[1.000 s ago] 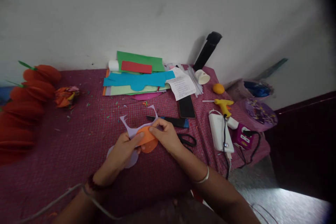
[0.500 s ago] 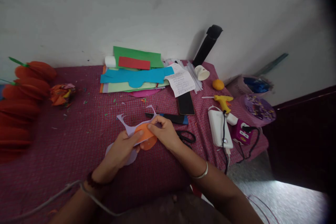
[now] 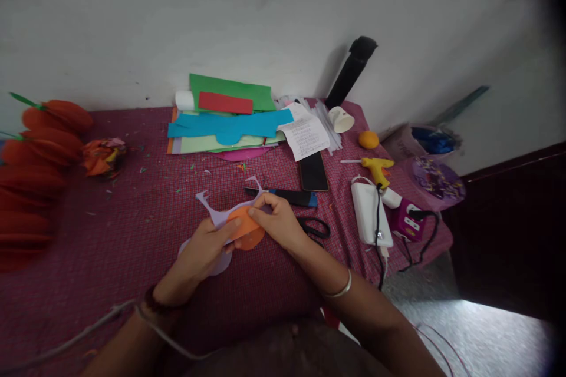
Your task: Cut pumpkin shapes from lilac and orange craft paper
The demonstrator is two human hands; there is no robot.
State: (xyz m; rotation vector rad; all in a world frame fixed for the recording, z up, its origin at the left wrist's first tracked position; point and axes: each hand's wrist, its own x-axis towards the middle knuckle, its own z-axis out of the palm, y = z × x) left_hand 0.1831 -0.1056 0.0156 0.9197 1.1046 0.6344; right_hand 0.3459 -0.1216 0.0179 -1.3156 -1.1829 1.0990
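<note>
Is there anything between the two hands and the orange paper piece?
Nothing visible. The left hand and the right hand both pinch the orange paper piece, which lies over a lilac paper scrap.

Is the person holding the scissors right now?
No, the scissors lie on the cloth by the right hand, which pinches an orange paper shape together with the left hand.

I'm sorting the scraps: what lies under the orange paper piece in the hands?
Under the orange paper piece, pinched by the left hand and right hand, lies a lilac paper offcut on the checked cloth. Its ends stick out; its middle is covered.
</note>
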